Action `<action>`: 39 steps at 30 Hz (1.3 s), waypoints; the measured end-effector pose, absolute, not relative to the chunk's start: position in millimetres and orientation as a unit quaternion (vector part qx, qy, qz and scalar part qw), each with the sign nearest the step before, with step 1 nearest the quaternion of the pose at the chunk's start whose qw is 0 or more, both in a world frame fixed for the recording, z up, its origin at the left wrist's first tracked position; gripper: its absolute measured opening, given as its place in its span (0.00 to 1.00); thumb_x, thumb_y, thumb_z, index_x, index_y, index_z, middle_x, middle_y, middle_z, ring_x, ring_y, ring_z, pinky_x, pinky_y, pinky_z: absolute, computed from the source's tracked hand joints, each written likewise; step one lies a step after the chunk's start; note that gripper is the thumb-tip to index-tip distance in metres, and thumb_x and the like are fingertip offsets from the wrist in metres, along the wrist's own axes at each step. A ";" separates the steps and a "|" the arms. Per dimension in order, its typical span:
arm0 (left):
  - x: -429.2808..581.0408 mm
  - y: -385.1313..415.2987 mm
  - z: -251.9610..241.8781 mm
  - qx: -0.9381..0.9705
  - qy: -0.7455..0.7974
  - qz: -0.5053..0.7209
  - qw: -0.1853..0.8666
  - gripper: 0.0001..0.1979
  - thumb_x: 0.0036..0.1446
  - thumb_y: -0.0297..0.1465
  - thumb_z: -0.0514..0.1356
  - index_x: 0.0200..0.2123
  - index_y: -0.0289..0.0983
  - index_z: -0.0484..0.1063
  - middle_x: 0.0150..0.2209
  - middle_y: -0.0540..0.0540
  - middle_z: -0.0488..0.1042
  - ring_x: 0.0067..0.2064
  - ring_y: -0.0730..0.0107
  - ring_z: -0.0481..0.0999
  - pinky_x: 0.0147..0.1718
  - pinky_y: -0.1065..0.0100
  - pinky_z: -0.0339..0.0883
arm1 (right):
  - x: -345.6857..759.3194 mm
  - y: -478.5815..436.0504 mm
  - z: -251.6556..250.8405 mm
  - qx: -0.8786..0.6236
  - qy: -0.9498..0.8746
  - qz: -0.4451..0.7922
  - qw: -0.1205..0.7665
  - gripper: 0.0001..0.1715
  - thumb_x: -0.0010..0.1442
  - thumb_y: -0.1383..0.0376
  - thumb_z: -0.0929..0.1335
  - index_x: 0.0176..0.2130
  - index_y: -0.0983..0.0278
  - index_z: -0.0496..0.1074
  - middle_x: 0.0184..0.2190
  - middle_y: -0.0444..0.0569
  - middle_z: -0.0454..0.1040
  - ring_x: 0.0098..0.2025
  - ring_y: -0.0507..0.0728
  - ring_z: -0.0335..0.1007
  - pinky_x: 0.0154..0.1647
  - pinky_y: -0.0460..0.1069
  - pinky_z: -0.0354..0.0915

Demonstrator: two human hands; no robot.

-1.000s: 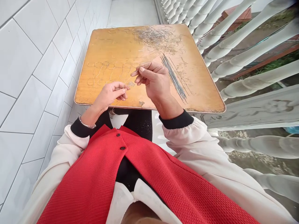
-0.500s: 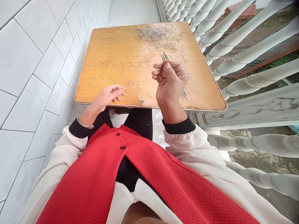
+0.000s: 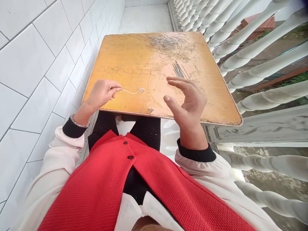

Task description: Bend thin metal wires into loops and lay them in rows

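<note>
A worn orange-yellow wooden board (image 3: pixel 125 59) lies across my lap. My left hand (image 3: pixel 102 94) rests near its left edge, pinching a thin pale wire (image 3: pixel 130 92) that runs right to a small worn patch on the board. My right hand (image 3: pixel 190 106) hangs open above the board's near right part, touching and holding nothing. Beyond it lie a bundle of straight thin wires (image 3: pixel 178 70) and a tangled heap of wire (image 3: pixel 166 43). A row of small looped wire shapes (image 3: pixel 127 70) lies on the board, up from my left hand.
White tiled wall (image 3: pixel 40 57) runs along the left. A white balustrade (image 3: pixel 260 64) with turned posts stands along the right. Below the board are my black-clad knees (image 3: pixel 146 131), a red waistcoat (image 3: pixel 130 179) and cream sleeves. A metal bangle (image 3: pixel 78 122) circles my left wrist.
My right hand has opened, let go of the thin piece it pinched, and moved down and right. My left hand has moved left and now pinches the wire.
</note>
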State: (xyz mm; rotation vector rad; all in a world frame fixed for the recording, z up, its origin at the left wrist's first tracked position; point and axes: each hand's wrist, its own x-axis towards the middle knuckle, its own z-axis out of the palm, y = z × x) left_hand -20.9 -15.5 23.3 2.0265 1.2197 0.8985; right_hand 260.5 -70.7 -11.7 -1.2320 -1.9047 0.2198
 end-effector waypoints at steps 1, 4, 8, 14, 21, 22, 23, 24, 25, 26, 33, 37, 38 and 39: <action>-19.7 -15.4 25.7 0.786 0.446 0.315 0.289 0.09 0.62 0.32 0.62 0.33 0.35 0.81 0.22 0.52 0.73 0.24 0.75 0.70 0.30 0.70 0.64 | 254.3 -72.4 -7.4 -0.492 -0.758 0.066 0.424 0.23 0.68 0.49 0.63 0.58 0.50 0.73 0.61 0.54 0.73 0.65 0.69 0.67 0.60 0.67 0.67; -10.4 -16.6 30.9 0.831 0.404 0.263 0.276 0.09 0.61 0.31 0.62 0.33 0.36 0.82 0.21 0.53 0.71 0.25 0.75 0.69 0.31 0.70 0.63 | 228.3 -65.4 -3.5 -0.456 -0.798 0.091 0.384 0.19 0.66 0.49 0.67 0.51 0.54 0.78 0.51 0.53 0.80 0.55 0.70 0.75 0.56 0.66 0.69; -2.0 -16.1 32.2 0.834 0.388 0.255 0.297 0.07 0.59 0.28 0.63 0.31 0.34 0.81 0.20 0.53 0.71 0.25 0.76 0.70 0.31 0.71 0.63 | 202.9 -47.6 -13.8 -0.441 -0.802 0.199 0.352 0.14 0.67 0.54 0.68 0.37 0.57 0.81 0.33 0.49 0.82 0.37 0.61 0.78 0.43 0.58 0.72; -5.0 -14.2 22.1 0.758 0.412 0.353 0.363 0.04 0.59 0.24 0.63 0.32 0.34 0.77 0.24 0.51 0.76 0.26 0.79 0.73 0.28 0.75 0.66 | 193.9 -43.4 -23.7 -0.453 -0.691 0.359 0.435 0.19 0.66 0.52 0.69 0.31 0.63 0.75 0.25 0.46 0.78 0.23 0.50 0.71 0.27 0.46 0.68; 8.5 -16.6 12.5 0.686 0.435 0.394 0.431 0.05 0.62 0.24 0.62 0.32 0.34 0.76 0.21 0.53 0.74 0.22 0.81 0.72 0.23 0.78 0.65 | 181.9 -34.9 -39.0 -0.397 -0.549 0.526 0.514 0.24 0.59 0.45 0.74 0.37 0.64 0.75 0.23 0.44 0.77 0.20 0.48 0.70 0.20 0.43 0.66; 11.0 -16.6 12.1 0.675 0.436 0.400 0.440 0.06 0.63 0.24 0.62 0.32 0.34 0.76 0.20 0.53 0.74 0.22 0.81 0.73 0.23 0.79 0.66 | 180.6 -33.7 -41.1 -0.387 -0.536 0.539 0.522 0.25 0.58 0.45 0.74 0.37 0.64 0.75 0.23 0.44 0.77 0.20 0.48 0.69 0.20 0.43 0.66; 12.9 -16.4 11.8 0.666 0.439 0.406 0.447 0.06 0.63 0.24 0.62 0.32 0.34 0.76 0.20 0.53 0.74 0.22 0.81 0.73 0.24 0.79 0.67 | 179.9 -32.9 -43.0 -0.377 -0.527 0.550 0.527 0.25 0.58 0.45 0.75 0.37 0.64 0.75 0.23 0.43 0.77 0.20 0.48 0.69 0.20 0.43 0.66; 14.2 -16.0 11.8 0.657 0.441 0.412 0.452 0.06 0.63 0.24 0.62 0.31 0.34 0.75 0.20 0.53 0.74 0.22 0.81 0.73 0.24 0.79 0.67 | 179.8 -32.6 -44.5 -0.369 -0.521 0.558 0.530 0.24 0.57 0.46 0.75 0.38 0.64 0.75 0.24 0.43 0.77 0.20 0.47 0.70 0.21 0.43 0.67; 14.8 -15.6 11.9 0.651 0.443 0.415 0.455 0.07 0.63 0.24 0.62 0.31 0.34 0.75 0.20 0.53 0.74 0.22 0.81 0.73 0.24 0.79 0.68 | 180.5 -32.7 -45.6 -0.364 -0.520 0.562 0.531 0.24 0.57 0.46 0.75 0.38 0.64 0.75 0.24 0.43 0.77 0.21 0.48 0.70 0.22 0.43 0.68; 14.8 -15.2 12.2 0.647 0.445 0.417 0.458 0.07 0.63 0.24 0.63 0.31 0.33 0.75 0.20 0.53 0.74 0.22 0.82 0.73 0.24 0.79 0.68 | 181.8 -33.1 -46.5 -0.361 -0.521 0.563 0.530 0.24 0.57 0.47 0.75 0.40 0.64 0.75 0.26 0.43 0.78 0.23 0.48 0.72 0.25 0.43 0.69; 10.9 -14.8 15.4 0.632 0.453 0.419 0.468 0.07 0.63 0.21 0.61 0.31 0.33 0.75 0.22 0.53 0.75 0.21 0.83 0.73 0.23 0.79 0.67 | 190.9 -36.9 -54.0 -0.378 -0.559 0.532 0.512 0.22 0.61 0.51 0.74 0.46 0.66 0.75 0.26 0.44 0.78 0.22 0.48 0.71 0.26 0.45 0.70; 14.6 -16.5 15.0 0.619 0.454 0.431 0.474 0.09 0.63 0.19 0.60 0.30 0.33 0.74 0.22 0.53 0.75 0.22 0.82 0.73 0.24 0.78 0.67 | 183.7 -38.2 -58.4 -0.381 -0.551 0.527 0.523 0.20 0.64 0.51 0.71 0.45 0.64 0.72 0.24 0.42 0.76 0.19 0.47 0.67 0.21 0.44 0.65; 15.4 -16.5 14.4 0.615 0.453 0.437 0.475 0.09 0.63 0.19 0.60 0.30 0.33 0.74 0.21 0.53 0.75 0.21 0.82 0.73 0.24 0.78 0.67 | 181.6 -39.2 -59.0 -0.381 -0.549 0.523 0.529 0.20 0.64 0.51 0.71 0.45 0.64 0.72 0.24 0.41 0.75 0.19 0.47 0.66 0.21 0.44 0.64; 16.0 -16.3 13.8 0.611 0.453 0.443 0.474 0.09 0.62 0.19 0.60 0.30 0.33 0.74 0.21 0.54 0.75 0.21 0.83 0.73 0.23 0.78 0.67 | 179.6 -40.6 -59.4 -0.382 -0.549 0.518 0.534 0.21 0.64 0.50 0.70 0.45 0.63 0.71 0.24 0.41 0.74 0.19 0.47 0.66 0.20 0.44 0.64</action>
